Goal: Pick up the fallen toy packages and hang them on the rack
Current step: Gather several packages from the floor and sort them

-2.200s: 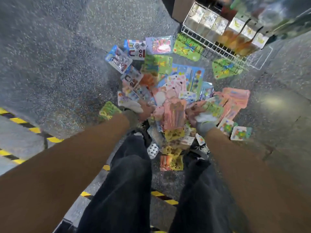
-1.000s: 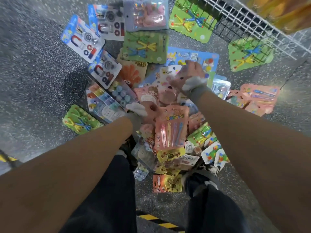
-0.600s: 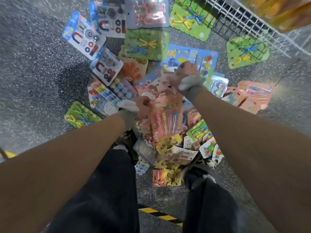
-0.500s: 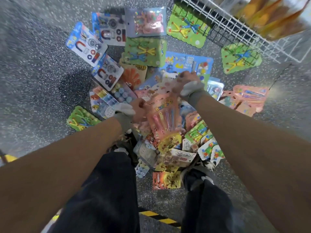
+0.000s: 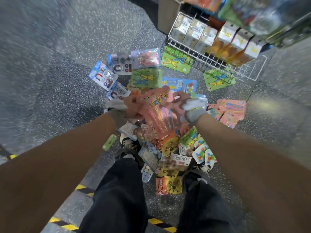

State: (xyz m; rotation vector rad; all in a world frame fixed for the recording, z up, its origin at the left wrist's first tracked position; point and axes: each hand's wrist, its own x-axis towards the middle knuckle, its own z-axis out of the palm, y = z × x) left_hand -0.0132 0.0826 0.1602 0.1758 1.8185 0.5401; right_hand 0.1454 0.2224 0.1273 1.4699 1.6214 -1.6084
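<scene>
Packages (image 5: 170, 148) lie heaped on the floor right around the person's shoes (image 5: 128, 143), just past a striped tape line (image 5: 84, 190). Stepping forward risks treading on them, while bare floor lies open to the left. Above the heap, one pink pack (image 5: 159, 118) is lifted clear and held by its top edge. The left hand (image 5: 133, 106) curls its fingers round the left corner, and the right hand (image 5: 178, 102) pinches the right corner. That two-handed hold probably keeps the card flat with its hanging end upward, ready for a hook, though no hole shows. Beyond, more cards fan out flat, touching or overlapping, and a green card (image 5: 217, 79) lies beneath the rack's wire shelf (image 5: 242, 71). The shelf's front rim juts toward the hands, and boxes (image 5: 208, 37) fill it. Any hooks above are too blurred to make out.
</scene>
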